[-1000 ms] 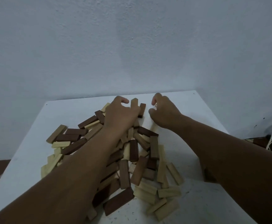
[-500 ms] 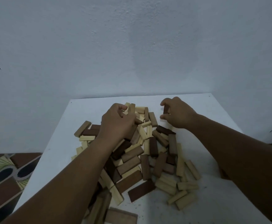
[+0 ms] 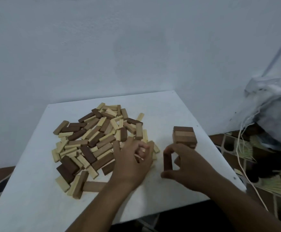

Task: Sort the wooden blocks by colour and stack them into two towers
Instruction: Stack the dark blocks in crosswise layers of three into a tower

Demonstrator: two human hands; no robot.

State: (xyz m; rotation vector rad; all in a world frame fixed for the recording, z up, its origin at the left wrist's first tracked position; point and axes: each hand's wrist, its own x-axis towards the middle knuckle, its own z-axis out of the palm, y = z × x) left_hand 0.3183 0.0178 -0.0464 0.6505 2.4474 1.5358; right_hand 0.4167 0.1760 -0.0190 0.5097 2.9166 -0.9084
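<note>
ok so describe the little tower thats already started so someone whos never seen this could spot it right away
Start at the white table and go to its right side, away from the big loose pile of blocks. Just beyond the right hand, which holds a dark brown block, stands the brown tower. It alone is neatly layered, all brown, and apart from the pile.

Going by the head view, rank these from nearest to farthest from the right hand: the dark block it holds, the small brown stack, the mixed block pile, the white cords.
1. Dark block: pinched upright in the right hand.
2. Small brown stack: just beyond the hand, on the table.
3. Mixed block pile: across to the left, past the left hand.
4. White cords: off the table, far right.
</note>
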